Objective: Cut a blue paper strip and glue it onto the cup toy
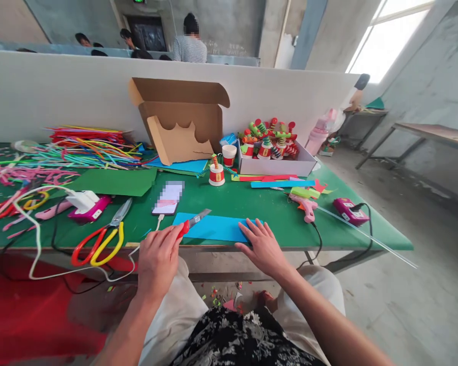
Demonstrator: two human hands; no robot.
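Note:
My left hand (158, 256) is closed around a red-handled utility knife (194, 221), its steel blade pointing up and to the right over the blue paper strip (213, 227). This strip lies flat along the near edge of the green table. My right hand (262, 248) rests with spread fingers on the strip's right end. Just beyond the knife is a phone (168, 197) with a white cable plugged in. To the left, scissors (107, 231) with red and yellow handles lie partly over the table edge.
A decorated paper cup figure (216, 175) stands before an open cardboard box (183, 119). A white box (278, 165) holds several similar figures. A pink glue gun (307, 207) and a purple power socket (350, 211) lie right. Pipe cleaners (87, 147) are heaped left, near green paper (114, 182).

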